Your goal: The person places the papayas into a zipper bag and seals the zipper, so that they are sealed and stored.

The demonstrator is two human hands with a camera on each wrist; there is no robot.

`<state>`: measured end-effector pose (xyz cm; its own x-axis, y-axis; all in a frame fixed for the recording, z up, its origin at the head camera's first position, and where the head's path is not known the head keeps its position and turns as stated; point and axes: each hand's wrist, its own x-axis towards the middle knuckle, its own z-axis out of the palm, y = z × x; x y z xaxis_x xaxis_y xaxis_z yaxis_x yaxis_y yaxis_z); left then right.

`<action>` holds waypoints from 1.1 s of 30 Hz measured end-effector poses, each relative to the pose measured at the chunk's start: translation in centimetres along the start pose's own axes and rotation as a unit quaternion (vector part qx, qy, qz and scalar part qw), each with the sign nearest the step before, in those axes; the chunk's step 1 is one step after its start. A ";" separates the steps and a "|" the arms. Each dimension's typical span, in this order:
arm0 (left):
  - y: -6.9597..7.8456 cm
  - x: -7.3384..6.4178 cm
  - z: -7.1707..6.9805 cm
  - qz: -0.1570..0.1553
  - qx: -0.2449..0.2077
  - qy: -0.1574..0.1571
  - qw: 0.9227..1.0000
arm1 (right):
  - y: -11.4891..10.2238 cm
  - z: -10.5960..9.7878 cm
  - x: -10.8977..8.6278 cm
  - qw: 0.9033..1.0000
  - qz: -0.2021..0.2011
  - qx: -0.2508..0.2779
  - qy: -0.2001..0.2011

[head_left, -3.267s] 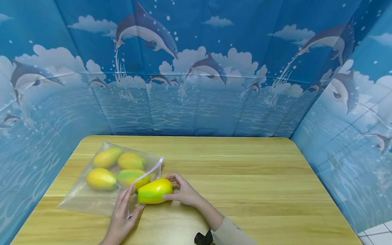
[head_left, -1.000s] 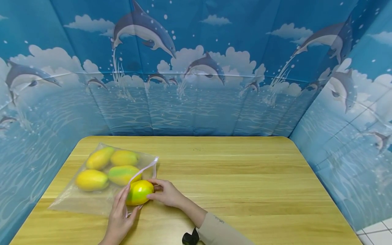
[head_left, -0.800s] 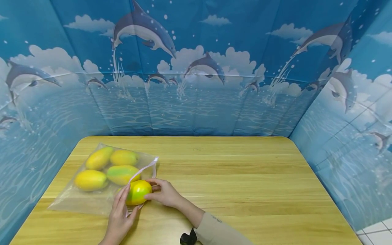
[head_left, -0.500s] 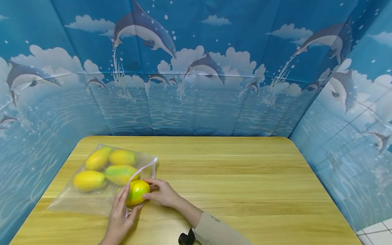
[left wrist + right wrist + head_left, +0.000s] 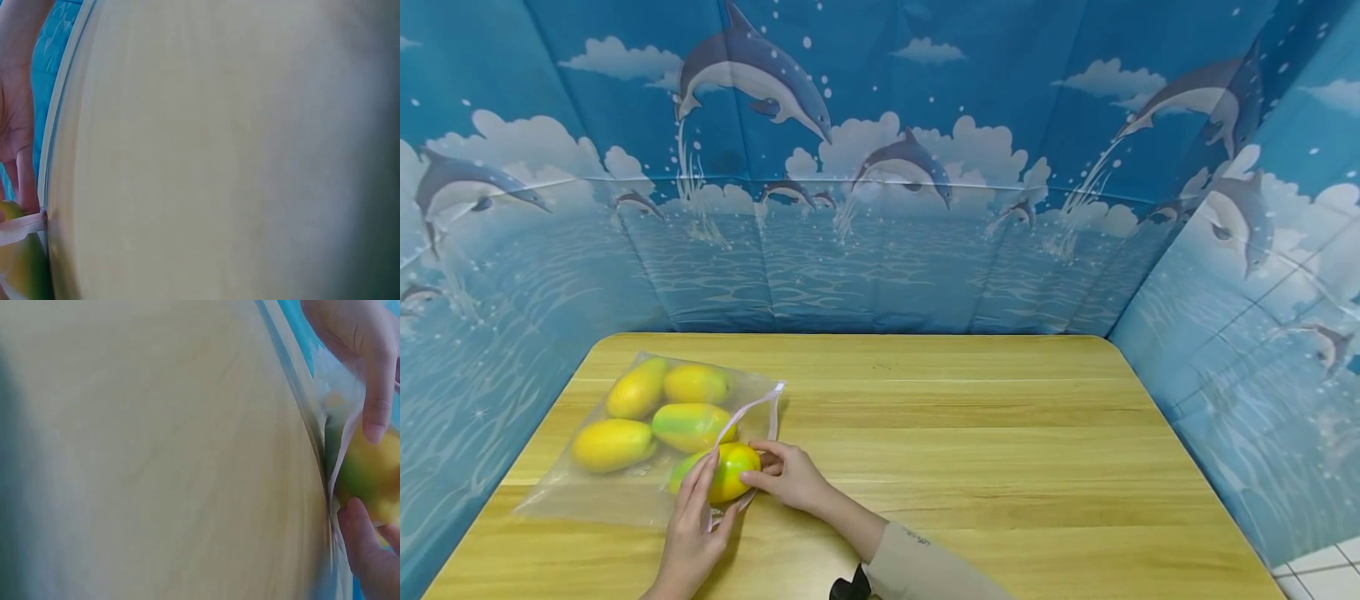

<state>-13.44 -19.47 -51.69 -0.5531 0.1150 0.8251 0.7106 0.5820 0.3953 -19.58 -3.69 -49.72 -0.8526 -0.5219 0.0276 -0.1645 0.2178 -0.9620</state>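
Five fruits here, two hands on the job, one bag! Four fruits [image 5: 691,427] lie inside the clear plastic bag [image 5: 617,504], off to the left of the right-hand grip [image 5: 792,482]. And the fifth fruit [image 5: 735,473] is right in that grip, thumb on one side, fingers on the other, spread only about as wide as the fruit's end. Its left end sits inside the bag's mouth, its right end out in the open. What a shine on it: plump, smooth, bright yellow with a broad patch of green! The left-hand grip [image 5: 695,523], just left of the other, holds the bag's mouth between parted thumb and fingers, right beside that fruit. One pale lilac seal strip [image 5: 747,410] runs just beyond both grips, and to their right stretches the wood-grain worktop [image 5: 1037,467].
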 end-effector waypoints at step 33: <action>0.2 -0.1 -0.1 0.004 0.032 0.007 0.999 | -0.3 -0.5 1.4 0.990 -0.100 -0.027 -0.095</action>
<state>-13.20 -19.47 -51.70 -0.5404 0.1089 0.8343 0.6860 0.6312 0.3619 -20.98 -4.04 -49.26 -0.6930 -0.7032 0.1589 -0.3509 0.1365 -0.9264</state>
